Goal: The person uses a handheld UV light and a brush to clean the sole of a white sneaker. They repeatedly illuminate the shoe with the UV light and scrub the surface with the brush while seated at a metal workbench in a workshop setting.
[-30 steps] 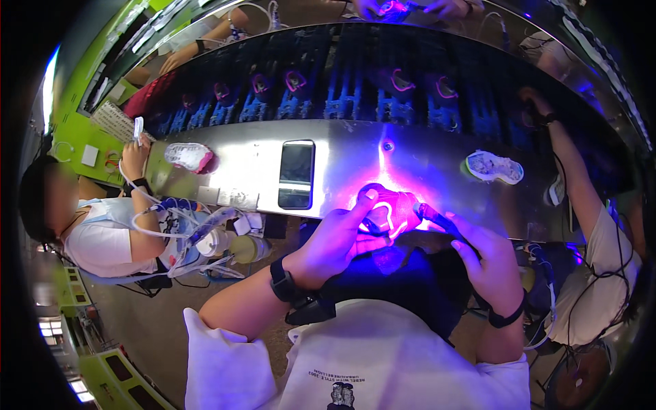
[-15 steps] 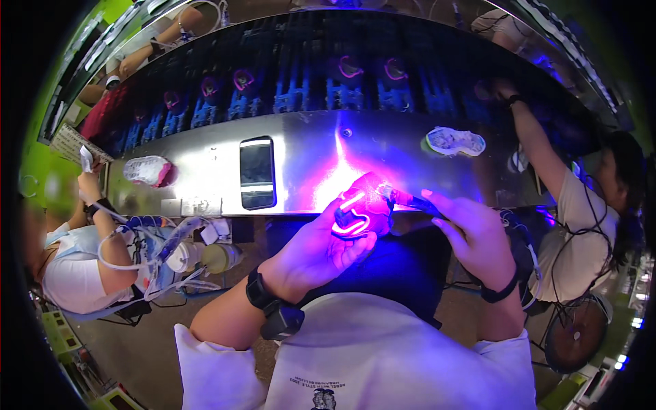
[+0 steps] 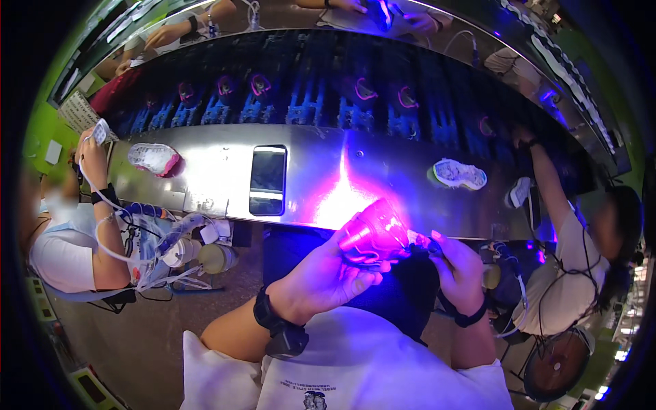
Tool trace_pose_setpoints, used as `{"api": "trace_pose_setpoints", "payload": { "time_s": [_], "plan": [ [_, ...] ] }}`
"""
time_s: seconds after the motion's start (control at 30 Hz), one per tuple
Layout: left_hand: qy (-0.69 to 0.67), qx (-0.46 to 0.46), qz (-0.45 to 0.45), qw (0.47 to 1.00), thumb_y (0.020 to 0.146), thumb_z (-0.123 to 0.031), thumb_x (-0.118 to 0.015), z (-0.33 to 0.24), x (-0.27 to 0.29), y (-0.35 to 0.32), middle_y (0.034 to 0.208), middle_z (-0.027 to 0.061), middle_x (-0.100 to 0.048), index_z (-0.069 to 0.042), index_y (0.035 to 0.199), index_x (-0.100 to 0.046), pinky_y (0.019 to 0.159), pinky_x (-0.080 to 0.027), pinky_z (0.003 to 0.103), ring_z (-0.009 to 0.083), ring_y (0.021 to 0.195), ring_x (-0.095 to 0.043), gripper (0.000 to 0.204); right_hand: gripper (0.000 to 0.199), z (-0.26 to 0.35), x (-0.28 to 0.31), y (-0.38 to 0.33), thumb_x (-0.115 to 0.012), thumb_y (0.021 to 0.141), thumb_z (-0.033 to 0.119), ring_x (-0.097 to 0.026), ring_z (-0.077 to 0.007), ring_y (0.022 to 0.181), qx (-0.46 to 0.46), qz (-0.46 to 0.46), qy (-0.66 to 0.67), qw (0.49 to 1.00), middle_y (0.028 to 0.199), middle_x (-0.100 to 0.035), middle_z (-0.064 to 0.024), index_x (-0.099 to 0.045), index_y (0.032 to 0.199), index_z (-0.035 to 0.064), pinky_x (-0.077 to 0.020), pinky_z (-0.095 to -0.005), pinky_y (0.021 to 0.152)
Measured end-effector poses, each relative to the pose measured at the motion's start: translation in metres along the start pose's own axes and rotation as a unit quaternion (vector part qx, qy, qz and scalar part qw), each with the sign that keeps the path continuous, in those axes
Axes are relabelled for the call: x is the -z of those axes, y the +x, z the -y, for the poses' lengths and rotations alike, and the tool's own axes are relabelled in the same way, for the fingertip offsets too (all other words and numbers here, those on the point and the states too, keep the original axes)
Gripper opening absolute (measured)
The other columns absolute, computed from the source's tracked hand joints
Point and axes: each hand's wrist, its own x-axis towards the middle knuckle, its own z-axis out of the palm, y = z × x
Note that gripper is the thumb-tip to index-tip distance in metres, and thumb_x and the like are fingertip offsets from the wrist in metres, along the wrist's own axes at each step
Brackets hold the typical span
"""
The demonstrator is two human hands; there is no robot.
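Observation:
My left hand [image 3: 318,280] is closed round a shoe upper [image 3: 372,232], lit bright pink and violet by a strong light. It is held just off the table's near edge, its sole side partly hidden by my fingers. In my closed right hand [image 3: 459,270] is a small dark-handled brush [image 3: 422,241], its tip close beside the upper's right end. Glare hides whether the tip touches. On the metal table beyond lie a white sole with a pink end [image 3: 154,158] to the left and a white sole with a greenish edge [image 3: 459,174] to the right.
A dark phone [image 3: 268,180] lies flat on the metal table [image 3: 307,147]. Behind it runs a dark conveyor [image 3: 304,75] bearing several pink-outlined pieces. Co-workers sit left [image 3: 65,239] and right [image 3: 567,266], and others' hands work across the conveyor. Cables and tubs [image 3: 219,258] stand at lower left.
My left hand has tilted the shoe upper, so its glowing edge line faces less upward. My right hand has come lower and nearer with the brush. The view has shifted slightly; the left co-worker's hand holds a white piece.

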Motion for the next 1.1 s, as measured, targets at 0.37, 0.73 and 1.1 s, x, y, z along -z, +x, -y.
{"api": "trace_pose_setpoints", "payload": {
  "time_s": [0.37,0.73,1.1],
  "plan": [
    [0.766,-0.328,-0.324,0.448,0.099,-0.038,-0.064,-0.212,-0.039,0.118,0.082,0.0119,-0.073,0.000,0.115,-0.068,0.066,-0.057,0.035,0.0230,0.072,-0.072,0.041,0.052,-0.074,-0.019,-0.006,-0.063,0.093,-0.005,-0.061,-0.0101,0.082,-0.241,-0.066,0.313,0.916,0.101,-0.067,-0.0033,-0.053,0.144,0.0008,-0.0522,-0.0258,0.077],
    [0.835,-0.117,-0.534,0.066,0.091,-0.053,-0.062,-0.370,-0.054,0.191,0.110,0.0253,-0.072,-0.005,0.114,-0.074,0.091,-0.056,0.049,0.0422,0.101,-0.071,0.054,0.053,-0.114,0.000,-0.014,-0.057,0.096,-0.004,-0.052,-0.0046,0.065,-0.329,-0.093,0.362,0.867,0.091,-0.066,-0.0043,-0.048,0.148,0.0020,-0.0430,-0.0209,0.058],
    [0.926,-0.272,-0.261,0.020,0.066,-0.041,-0.087,-0.240,-0.028,0.328,0.133,0.0241,-0.052,-0.004,0.139,-0.053,0.106,-0.047,0.052,0.0461,0.123,-0.053,0.088,0.050,-0.130,-0.017,-0.022,-0.065,0.096,0.000,-0.058,-0.0062,0.072,-0.310,-0.139,0.358,0.870,0.093,-0.067,-0.0021,-0.051,0.144,0.0001,-0.0479,-0.0232,0.062]
  ]
}}
